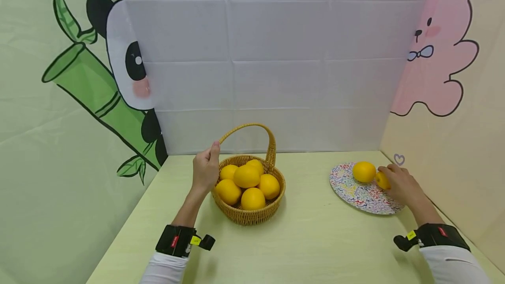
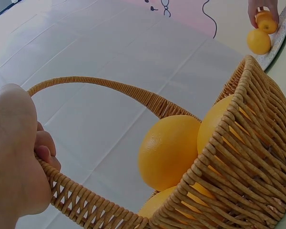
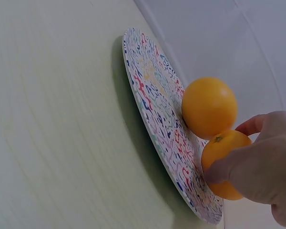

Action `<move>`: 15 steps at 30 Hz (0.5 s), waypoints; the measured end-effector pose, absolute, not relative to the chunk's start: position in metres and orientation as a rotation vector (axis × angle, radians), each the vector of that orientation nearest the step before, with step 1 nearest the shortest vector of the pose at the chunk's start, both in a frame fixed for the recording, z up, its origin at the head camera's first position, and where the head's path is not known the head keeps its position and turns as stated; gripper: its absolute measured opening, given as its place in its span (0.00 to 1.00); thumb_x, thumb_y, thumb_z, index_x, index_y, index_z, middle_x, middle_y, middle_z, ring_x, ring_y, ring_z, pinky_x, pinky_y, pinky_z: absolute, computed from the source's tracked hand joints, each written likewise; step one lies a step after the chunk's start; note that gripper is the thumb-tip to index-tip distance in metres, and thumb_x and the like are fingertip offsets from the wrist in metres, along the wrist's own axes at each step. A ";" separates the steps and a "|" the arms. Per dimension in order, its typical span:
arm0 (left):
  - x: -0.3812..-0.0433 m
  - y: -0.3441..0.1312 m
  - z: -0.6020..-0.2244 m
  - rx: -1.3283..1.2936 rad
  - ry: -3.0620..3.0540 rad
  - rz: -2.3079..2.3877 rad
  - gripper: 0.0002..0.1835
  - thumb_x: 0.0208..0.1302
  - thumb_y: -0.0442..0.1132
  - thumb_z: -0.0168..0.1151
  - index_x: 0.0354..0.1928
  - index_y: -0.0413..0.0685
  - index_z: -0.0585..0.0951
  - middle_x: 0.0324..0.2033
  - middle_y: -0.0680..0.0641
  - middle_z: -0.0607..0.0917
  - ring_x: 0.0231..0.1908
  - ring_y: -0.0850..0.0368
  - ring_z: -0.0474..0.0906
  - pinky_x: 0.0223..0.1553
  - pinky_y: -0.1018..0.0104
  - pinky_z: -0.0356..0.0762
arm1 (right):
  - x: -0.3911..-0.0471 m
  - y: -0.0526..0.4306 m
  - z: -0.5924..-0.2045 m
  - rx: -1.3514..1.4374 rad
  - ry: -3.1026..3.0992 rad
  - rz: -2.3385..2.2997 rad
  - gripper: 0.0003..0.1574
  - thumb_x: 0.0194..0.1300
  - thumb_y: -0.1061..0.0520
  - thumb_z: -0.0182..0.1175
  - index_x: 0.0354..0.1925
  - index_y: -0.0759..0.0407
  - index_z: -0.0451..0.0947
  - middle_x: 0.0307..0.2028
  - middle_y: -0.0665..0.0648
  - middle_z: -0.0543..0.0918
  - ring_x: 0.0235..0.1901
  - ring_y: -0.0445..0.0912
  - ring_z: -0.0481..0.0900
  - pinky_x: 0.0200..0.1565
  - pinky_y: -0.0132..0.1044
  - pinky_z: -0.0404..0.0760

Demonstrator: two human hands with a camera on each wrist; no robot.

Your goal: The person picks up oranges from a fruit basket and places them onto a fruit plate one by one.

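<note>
Left hand: the left hand (image 1: pixel 206 166) was raised on a forearm that slanted up from the near edge, its thumb pointing upward along the basket handle (image 1: pixel 252 124).
Left fingers: they were curled round the left side of the handle, gripping it, with the palm on the outer side.
Basket: the woven basket (image 1: pixel 247 218) sat on the tabletop (image 1: pixel 307 236), below and to the right of the left fingers, its handle arching up and away from them.
Oranges in the basket: six showed, heaped below and right of the left fingers, with one orange (image 1: pixel 247 176) on top of the others.
Right hand: the right hand (image 1: pixel 402 184) reached forward and inward, back of the hand uppermost, the wrist coming in from the near right.
Right fingers: they were bent round an orange (image 3: pixel 221 149), gripping it, with the thumb on one side and a finger reaching over the other.
Second orange: another orange (image 3: pixel 209 107) rested on the plate just left of the right fingers, beside the gripped one.
Plate: the speckled plate (image 1: pixel 353 194) lay under the right fingers and spread out to their left; whether the gripped orange touched it was hard to tell.
Wristbands: a black band (image 1: pixel 177 240) circled each wrist, behind the fingers.
</note>
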State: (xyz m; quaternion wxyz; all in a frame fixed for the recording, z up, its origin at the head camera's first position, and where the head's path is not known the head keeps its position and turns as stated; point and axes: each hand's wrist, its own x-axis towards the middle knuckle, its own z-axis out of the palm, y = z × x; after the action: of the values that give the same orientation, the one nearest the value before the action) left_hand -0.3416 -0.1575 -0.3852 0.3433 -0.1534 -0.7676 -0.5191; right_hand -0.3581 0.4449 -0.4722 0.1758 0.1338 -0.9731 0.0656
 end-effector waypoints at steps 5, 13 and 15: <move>-0.342 -0.157 -0.385 -0.401 -1.976 -1.354 0.35 0.82 0.57 0.46 0.14 0.49 0.60 0.09 0.52 0.57 0.08 0.65 0.46 0.10 0.71 0.44 | -0.361 0.445 -0.472 0.369 -2.769 0.172 0.46 0.48 0.69 0.77 0.65 0.73 0.70 0.55 0.76 0.70 0.52 0.75 0.66 0.50 0.72 0.73; -0.340 -0.156 -0.383 -0.393 -1.989 -1.357 0.34 0.82 0.57 0.46 0.14 0.49 0.60 0.09 0.51 0.56 0.08 0.66 0.47 0.10 0.71 0.44 | -0.361 0.445 -0.474 0.360 -2.754 0.146 0.46 0.50 0.72 0.75 0.66 0.72 0.69 0.58 0.78 0.68 0.54 0.77 0.65 0.52 0.75 0.70; -0.339 -0.156 -0.382 -0.391 -2.003 -1.354 0.35 0.82 0.59 0.45 0.14 0.48 0.60 0.09 0.51 0.56 0.08 0.64 0.47 0.10 0.71 0.44 | -0.361 0.446 -0.476 0.364 -2.734 0.126 0.45 0.50 0.72 0.74 0.66 0.72 0.69 0.58 0.78 0.68 0.53 0.77 0.66 0.51 0.75 0.70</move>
State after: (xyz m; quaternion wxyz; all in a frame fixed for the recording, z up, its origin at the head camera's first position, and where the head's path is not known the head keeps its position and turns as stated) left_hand -0.3391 -0.1562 -0.3824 0.3393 -0.1500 -0.7693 -0.5202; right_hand -0.3608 0.4456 -0.4758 0.1892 0.1294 -0.9724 0.0447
